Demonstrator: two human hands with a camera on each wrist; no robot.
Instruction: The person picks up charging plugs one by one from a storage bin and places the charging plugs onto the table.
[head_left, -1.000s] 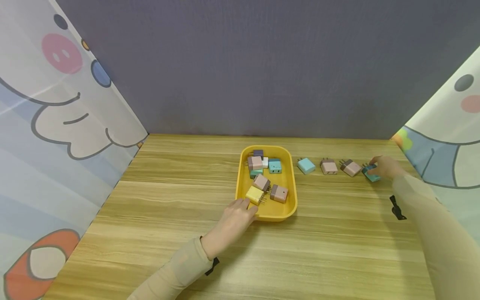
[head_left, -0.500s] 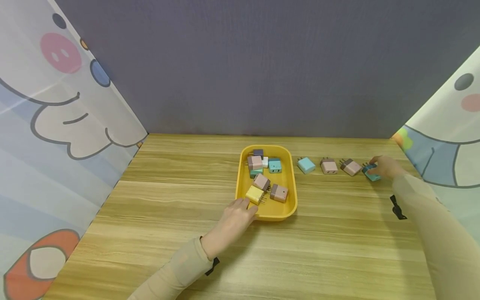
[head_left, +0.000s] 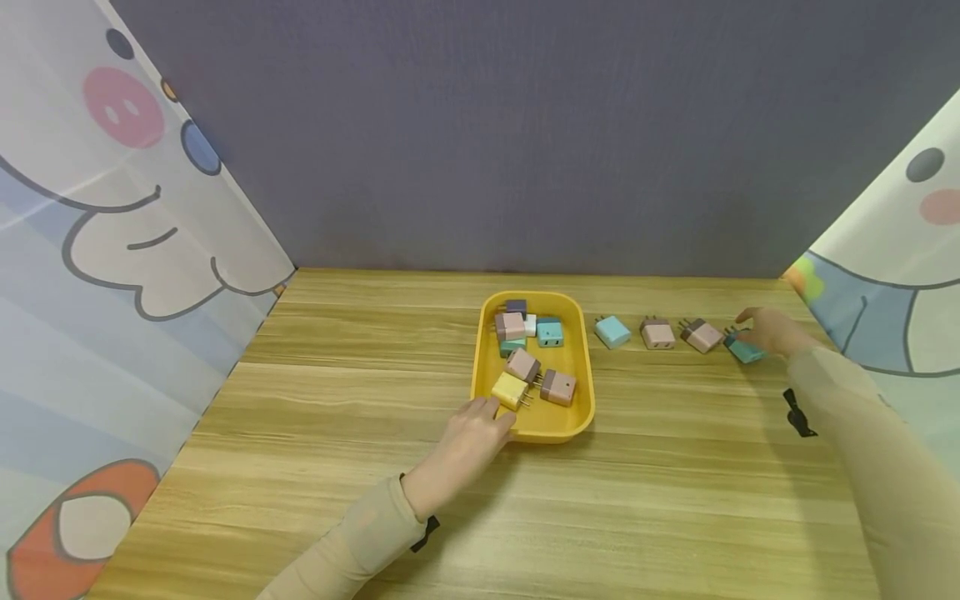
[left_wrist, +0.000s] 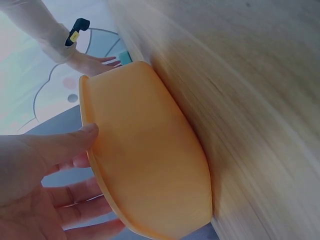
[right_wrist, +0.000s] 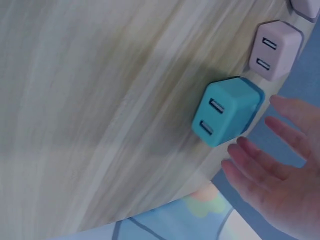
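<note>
On a worktop (head_left: 360,333), pinching a yellow basket (head_left: 547,425) by its rim, at seven o'clock, with the left hand (head_left: 471,433). At three o'clock from it, with spread grip of the right hand (head_left: 774,332), just beside a teal charger (right_wrist: 230,111), crowded at nine o'clock by a pink-brown charger (head_left: 704,336). Inside basket, having other chargers (head_left: 558,387).

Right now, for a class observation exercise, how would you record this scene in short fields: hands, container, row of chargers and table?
Left-hand grip: thumb and fingers on the rim of the yellow container
Right-hand grip: fingers open beside the teal charger; contact unclear
Container contents: mixed chargers, with a yellow charger nearest the left hand
Row, left to right: light blue charger, two pink chargers, teal charger
Row prongs: pointing toward the grey backdrop
Surface: wood-grain table
</note>
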